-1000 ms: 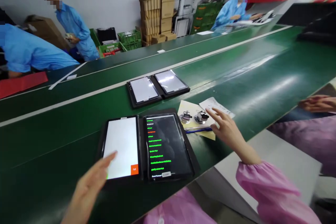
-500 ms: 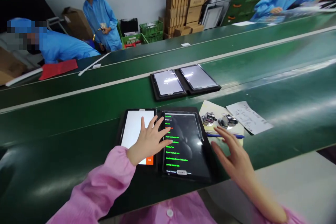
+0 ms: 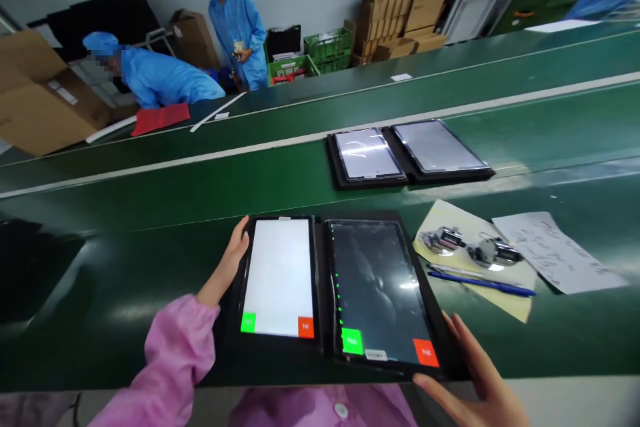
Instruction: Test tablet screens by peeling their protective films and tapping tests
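Two lit tablets lie side by side on black trays at the bench's near edge. The left tablet [image 3: 280, 273] has a white screen with green and red boxes at its bottom corners. On the right tablet [image 3: 377, 280] the screen is dark, with a strip of green marks down its left side and similar boxes. My left hand [image 3: 231, 260] is closed round the left tablet's outer edge, its fingers partly hidden. At the near right corner of the black tray [image 3: 440, 320], my right hand [image 3: 477, 380] grips the edges, thumb in front and fingers along the side.
Beyond are two more tablets [image 3: 367, 153] on black trays. To the right lie metal tally counters [image 3: 445, 239], a blue pen [image 3: 483, 284] and a handwritten paper [image 3: 557, 250]. Across the green bench [image 3: 150, 187] are two people in blue, a red sheet [image 3: 160, 119] and cardboard boxes [image 3: 395, 0].
My left hand has moved from over the tablets to the left edge. My right hand has come down to the near right corner. The right screen's text list has given way to coloured boxes.
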